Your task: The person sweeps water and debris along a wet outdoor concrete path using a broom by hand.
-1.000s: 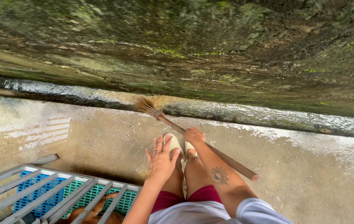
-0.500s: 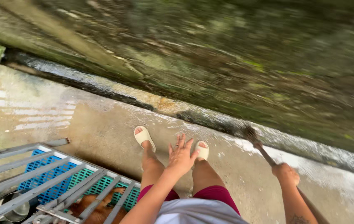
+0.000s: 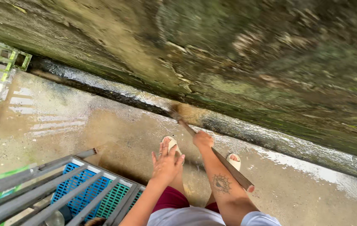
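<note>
I see open wet concrete floor (image 3: 61, 125) to the left; the mossy wall (image 3: 228, 50) blocks beyond the gutter (image 3: 270, 138), and the grey cage (image 3: 61, 188) crowds the floor's near-left corner.

The mossy wall (image 3: 249, 50) is smeared by motion blur. The broom head (image 3: 175, 113) is too blurred to make out its bristles. The grey cage (image 3: 52, 192) runs off the bottom edge, its inside mostly hidden

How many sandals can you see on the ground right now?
2: one pale sandal just beyond the open left hand, the other right of the broom handle gripped by the right hand. Both partly hidden.
</note>
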